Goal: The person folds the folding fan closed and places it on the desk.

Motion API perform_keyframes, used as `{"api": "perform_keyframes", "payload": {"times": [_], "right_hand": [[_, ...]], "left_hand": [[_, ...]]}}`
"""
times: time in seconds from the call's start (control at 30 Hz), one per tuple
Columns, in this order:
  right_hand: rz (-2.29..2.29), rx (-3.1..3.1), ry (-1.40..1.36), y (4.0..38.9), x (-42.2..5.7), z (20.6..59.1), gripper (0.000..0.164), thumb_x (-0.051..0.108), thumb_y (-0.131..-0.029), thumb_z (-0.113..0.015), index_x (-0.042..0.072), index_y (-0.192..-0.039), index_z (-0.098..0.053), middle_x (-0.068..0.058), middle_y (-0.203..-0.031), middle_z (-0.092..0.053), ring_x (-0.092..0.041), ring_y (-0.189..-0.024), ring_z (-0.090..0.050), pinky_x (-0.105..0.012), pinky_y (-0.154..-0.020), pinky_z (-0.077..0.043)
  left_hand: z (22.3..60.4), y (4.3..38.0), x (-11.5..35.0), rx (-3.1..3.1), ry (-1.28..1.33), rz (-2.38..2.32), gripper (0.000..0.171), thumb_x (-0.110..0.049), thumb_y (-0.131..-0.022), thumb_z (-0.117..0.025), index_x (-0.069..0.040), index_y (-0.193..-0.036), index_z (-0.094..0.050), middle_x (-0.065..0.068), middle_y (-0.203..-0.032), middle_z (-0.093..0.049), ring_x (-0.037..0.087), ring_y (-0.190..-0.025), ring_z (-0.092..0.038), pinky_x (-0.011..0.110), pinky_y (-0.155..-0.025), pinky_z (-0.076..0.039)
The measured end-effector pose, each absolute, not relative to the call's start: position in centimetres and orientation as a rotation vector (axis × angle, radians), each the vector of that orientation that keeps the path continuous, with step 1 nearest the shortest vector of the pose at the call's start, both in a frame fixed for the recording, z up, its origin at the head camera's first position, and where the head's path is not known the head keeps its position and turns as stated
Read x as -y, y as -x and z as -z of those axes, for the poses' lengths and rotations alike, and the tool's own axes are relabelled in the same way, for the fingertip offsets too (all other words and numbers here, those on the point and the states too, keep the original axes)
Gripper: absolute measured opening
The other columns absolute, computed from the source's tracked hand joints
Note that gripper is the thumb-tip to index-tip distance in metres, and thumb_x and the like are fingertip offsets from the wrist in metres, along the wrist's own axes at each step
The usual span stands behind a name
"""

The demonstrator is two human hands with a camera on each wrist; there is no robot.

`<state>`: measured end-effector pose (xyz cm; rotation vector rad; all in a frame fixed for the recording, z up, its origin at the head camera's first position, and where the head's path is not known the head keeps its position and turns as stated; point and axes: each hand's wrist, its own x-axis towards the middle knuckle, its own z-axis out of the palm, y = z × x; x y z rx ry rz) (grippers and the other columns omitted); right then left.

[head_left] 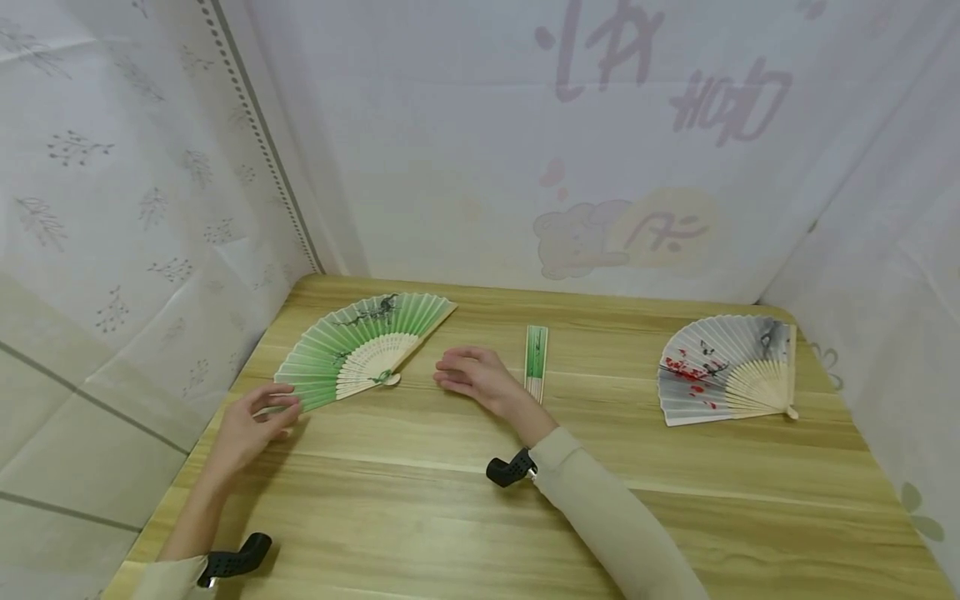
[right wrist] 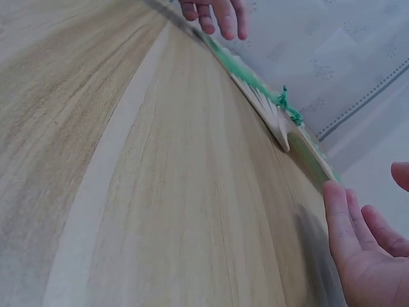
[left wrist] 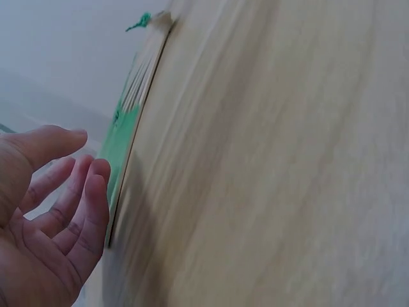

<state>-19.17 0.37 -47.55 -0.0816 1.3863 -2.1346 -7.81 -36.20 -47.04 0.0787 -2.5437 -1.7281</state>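
Open green fan (head_left: 367,346): lies on desk (head_left: 420,517), ahead-right of my left grip (head_left: 251,429) | near edge runs rightward from that grip to the pivot (head_left: 391,379) | left nearer, contact unclear; my right grip (head_left: 483,383) right of pivot | both released

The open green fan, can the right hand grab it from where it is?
Probably yes. The right hand looks empty, its fingers point toward the open green fan, and only bare table shows between them. The left hand is at the fan's other end.
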Motion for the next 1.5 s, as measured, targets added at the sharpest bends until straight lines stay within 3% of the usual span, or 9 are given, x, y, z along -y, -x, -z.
{"api": "perform_keyframes", "payload": {"times": [0.1, 0.27, 0.37, 0.5, 0.67, 0.9, 1.2, 1.5], "right_hand": [[2.119, -1.406, 0.065, 19.4, 0.0, 47.7, 0.041, 0.001, -0.105, -0.054, -0.017, -0.14, -0.042, -0.038, -0.133, -0.052, -0.04, -0.114, -0.063, -0.043, -0.1, -0.049], [2.109, -1.409, 0.033, 19.8, 0.6, 48.0, 0.035, 0.001, -0.105, -0.055, -0.016, -0.134, -0.048, -0.035, -0.129, -0.055, -0.039, -0.113, -0.064, -0.042, -0.098, -0.051], [2.117, -1.4, 0.004, 20.1, 0.9, 48.2, 0.03, -0.001, -0.105, -0.054, -0.015, -0.131, -0.051, -0.032, -0.124, -0.059, -0.038, -0.111, -0.065, -0.04, -0.096, -0.052], [2.13, -1.399, -0.035, 20.4, 1.0, 48.3, 0.028, -0.003, -0.105, -0.051, -0.016, -0.13, -0.052, -0.029, -0.118, -0.062, -0.037, -0.109, -0.066, -0.039, -0.094, -0.053], [2.13, -1.395, -0.038, 20.5, 1.4, 48.2, 0.028, -0.004, -0.106, -0.048, -0.017, -0.131, -0.051, -0.028, -0.117, -0.063, -0.038, -0.112, -0.065, -0.04, -0.095, -0.053], [2.132, -1.408, -0.031, 20.6, 2.3, 48.3, 0.024, -0.005, -0.104, -0.05, -0.015, -0.126, -0.053, -0.028, -0.115, -0.064, -0.036, -0.11, -0.066, -0.039, -0.096, -0.052], [2.124, -1.421, -0.033, 20.9, 3.3, 48.3, 0.023, -0.006, -0.103, -0.054, -0.015, -0.124, -0.055, -0.03, -0.114, -0.065, -0.034, -0.104, -0.068, -0.038, -0.093, -0.054], [2.149, -1.456, -0.032, 20.8, 4.9, 48.5, 0.036, -0.008, -0.098, -0.061, -0.016, -0.131, -0.047, -0.032, -0.115, -0.065, -0.037, -0.107, -0.068, -0.037, -0.09, -0.055]], "left_hand": [[47.1, 7.7, 36.5, 2.56, -0.073, 1.697, 0.044, -0.005, -0.096, -0.072, 0.013, -0.13, -0.051, -0.005, -0.103, -0.071, 0.009, -0.084, -0.07, 0.032, -0.064, -0.06], [47.3, 7.3, 37.3, 2.643, -0.081, 1.527, 0.045, -0.006, -0.094, -0.075, 0.012, -0.129, -0.054, 0.02, -0.107, -0.069, 0.002, -0.081, -0.067, 0.029, -0.062, -0.059], [47.4, 7.0, 37.9, 2.709, -0.104, 1.343, 0.044, -0.009, -0.091, -0.078, 0.01, -0.126, -0.059, 0.028, -0.107, -0.067, -0.003, -0.078, -0.062, 0.023, -0.061, -0.056], [47.6, 6.5, 38.7, 2.754, -0.143, 1.216, 0.044, -0.012, -0.09, -0.081, 0.01, -0.123, -0.061, 0.027, -0.103, -0.068, -0.004, -0.077, -0.059, 0.017, -0.062, -0.051], [47.8, 6.0, 39.7, 2.765, -0.193, 1.176, 0.045, -0.017, -0.09, -0.081, 0.009, -0.123, -0.063, 0.019, -0.099, -0.07, -0.003, -0.077, -0.059, 0.017, -0.061, -0.05], [48.0, 5.8, 40.4, 2.781, -0.239, 1.069, 0.042, -0.022, -0.089, -0.082, 0.008, -0.115, -0.069, 0.01, -0.089, -0.071, 0.0, -0.07, -0.057, 0.016, -0.059, -0.045], [48.2, 6.1, 40.6, 2.754, -0.207, 1.008, 0.035, -0.019, -0.088, -0.083, 0.006, -0.11, -0.073, 0.007, -0.084, -0.072, -0.005, -0.073, -0.055, 0.013, -0.067, -0.04], [48.4, 6.0, 40.5, 2.758, -0.218, 1.006, 0.036, -0.025, -0.09, -0.082, 0.004, -0.111, -0.073, 0.009, -0.086, -0.072, -0.008, -0.077, -0.053, 0.016, -0.07, -0.039]]}}
